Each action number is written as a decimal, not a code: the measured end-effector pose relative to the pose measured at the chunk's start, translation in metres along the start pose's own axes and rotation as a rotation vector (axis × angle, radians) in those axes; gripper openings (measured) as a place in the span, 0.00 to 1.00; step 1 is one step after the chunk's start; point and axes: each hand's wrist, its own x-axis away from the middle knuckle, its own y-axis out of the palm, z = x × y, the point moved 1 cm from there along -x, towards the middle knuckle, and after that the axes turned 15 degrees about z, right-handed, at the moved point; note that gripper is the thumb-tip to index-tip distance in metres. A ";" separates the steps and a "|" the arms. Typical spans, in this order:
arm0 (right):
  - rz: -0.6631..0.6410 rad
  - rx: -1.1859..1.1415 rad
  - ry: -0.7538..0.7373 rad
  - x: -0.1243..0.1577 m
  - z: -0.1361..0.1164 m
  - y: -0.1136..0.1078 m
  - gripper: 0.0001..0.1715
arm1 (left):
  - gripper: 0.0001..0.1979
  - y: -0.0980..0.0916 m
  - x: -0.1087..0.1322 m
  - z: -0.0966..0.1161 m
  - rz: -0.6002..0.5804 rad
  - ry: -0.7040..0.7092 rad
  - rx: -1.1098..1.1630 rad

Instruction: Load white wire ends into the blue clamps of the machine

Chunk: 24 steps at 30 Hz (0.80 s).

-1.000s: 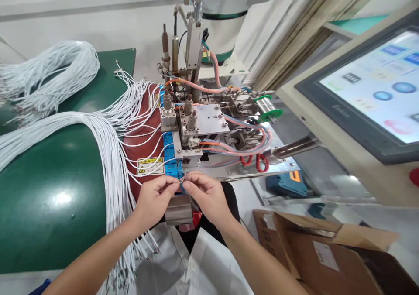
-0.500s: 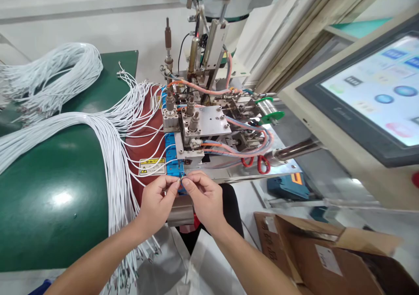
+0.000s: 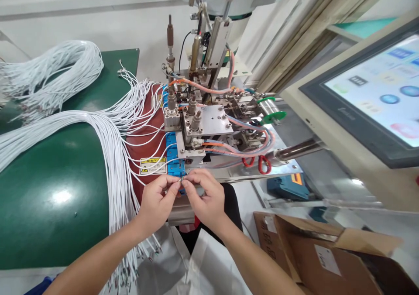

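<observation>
My left hand (image 3: 159,201) and my right hand (image 3: 207,199) meet fingertip to fingertip at the front end of the machine. Between the pinched thumbs and forefingers is the end of a white cable, with thin coloured wires just showing; most of it is hidden by the fingers. Right behind them is a row of blue clamp blocks (image 3: 176,167), with white cables (image 3: 153,143) running into several of them. These cables fan out from a big bundle (image 3: 113,168) draped over the green table (image 3: 62,225). A yellow warning label (image 3: 153,166) lies left of the blocks on a red-brown plate (image 3: 139,149).
The machine's metal top plate (image 3: 211,119) carries cylinders and orange and blue hoses. A solder-like wire spool (image 3: 269,108) with green flanges stands on its right. A touch screen (image 3: 382,90) overhangs the right side. Below are an open cardboard box (image 3: 294,251) and another cable bundle (image 3: 75,63) far left.
Both hands stay together at nearly the same place, the right fingers shifting slightly. The whole view has moved a little; no thing has visibly been let go.
</observation>
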 end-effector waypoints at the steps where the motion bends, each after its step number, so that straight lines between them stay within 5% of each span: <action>1: -0.032 0.046 -0.084 -0.002 -0.001 -0.002 0.05 | 0.08 0.000 0.000 0.000 -0.016 -0.003 -0.004; 7: -0.316 0.159 -0.191 -0.023 -0.005 -0.014 0.05 | 0.07 -0.003 -0.004 0.001 -0.106 0.054 -0.107; 12: -0.644 0.255 -0.150 -0.033 -0.013 -0.021 0.06 | 0.08 -0.007 -0.009 0.006 -0.339 0.167 -0.261; 14: -0.537 0.214 -0.079 -0.028 -0.012 -0.018 0.07 | 0.07 -0.007 -0.009 0.006 -0.321 0.143 -0.238; 17: -0.198 0.047 0.227 -0.013 -0.005 -0.008 0.11 | 0.06 -0.004 -0.006 0.003 -0.122 0.085 -0.137; 19: -0.092 -0.068 0.376 -0.001 -0.002 0.000 0.12 | 0.07 -0.003 -0.003 0.001 -0.018 0.060 -0.100; 24: -0.058 -0.071 0.290 0.005 0.002 0.002 0.09 | 0.07 -0.001 -0.001 -0.002 -0.004 0.020 -0.060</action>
